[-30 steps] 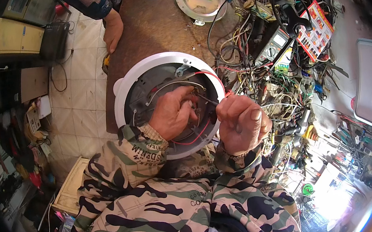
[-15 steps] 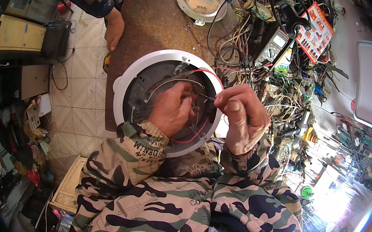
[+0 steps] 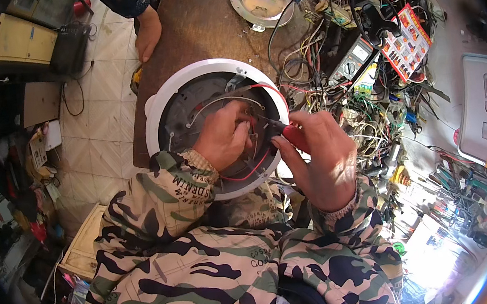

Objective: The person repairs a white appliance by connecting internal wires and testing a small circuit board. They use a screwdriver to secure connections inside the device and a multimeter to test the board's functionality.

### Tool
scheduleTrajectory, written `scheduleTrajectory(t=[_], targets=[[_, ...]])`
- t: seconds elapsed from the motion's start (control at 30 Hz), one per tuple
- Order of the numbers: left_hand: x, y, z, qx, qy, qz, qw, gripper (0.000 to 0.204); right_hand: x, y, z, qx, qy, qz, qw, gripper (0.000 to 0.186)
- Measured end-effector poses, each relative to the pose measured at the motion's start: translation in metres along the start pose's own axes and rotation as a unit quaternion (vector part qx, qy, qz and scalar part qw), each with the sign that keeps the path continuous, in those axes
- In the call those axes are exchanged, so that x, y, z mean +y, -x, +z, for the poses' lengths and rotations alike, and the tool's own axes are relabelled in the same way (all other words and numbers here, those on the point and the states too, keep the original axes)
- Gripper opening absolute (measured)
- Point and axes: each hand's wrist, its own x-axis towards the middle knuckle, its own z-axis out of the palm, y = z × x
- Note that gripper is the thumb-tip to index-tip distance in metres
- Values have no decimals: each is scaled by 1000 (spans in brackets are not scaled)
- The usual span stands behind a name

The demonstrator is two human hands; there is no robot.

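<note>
A round white-rimmed appliance housing (image 3: pixel 159 104) with a dark inside, a red wire (image 3: pixel 269 89) and a white wire rests at the wooden bench's near end. My left hand (image 3: pixel 221 136) reaches inside it, fingers curled on small parts among the wires; what exactly they grip is hidden. My right hand (image 3: pixel 322 158), at the right rim, holds a screwdriver (image 3: pixel 294 136) with a red and black handle, its shaft pointing into the housing toward my left fingertips.
On the wooden bench (image 3: pixel 193 28) lies a round metal plate (image 3: pixel 260 0). Another person's hand (image 3: pixel 148 35) is at its left edge. Dense tangled wires, a multimeter (image 3: pixel 350 63) and tools crowd the right. A wooden drawer (image 3: pixel 83 248) stands lower left.
My right hand has shifted from a fist on the tool to a looser grip, showing the red handle. My left hand and the housing have moved slightly upward in the picture.
</note>
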Motion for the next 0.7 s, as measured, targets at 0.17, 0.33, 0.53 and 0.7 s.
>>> scheduleTrajectory(t=[0.17,0.33,0.53,0.7], targets=[[7,2,1,7,11,-5,1000,37,-4,-3,-9,-66,100,-43,992,19],[3,1,1,2,15,-2,1000,37,-2,-3,-2,-2,36,-52,998,17],[1,1,0,-7,10,15,1000,36,4,-1,-8,-54,78,-69,993,19],[2,-2,-1,-8,5,5,1000,34,0,-2,0,-15,24,14,999,16]])
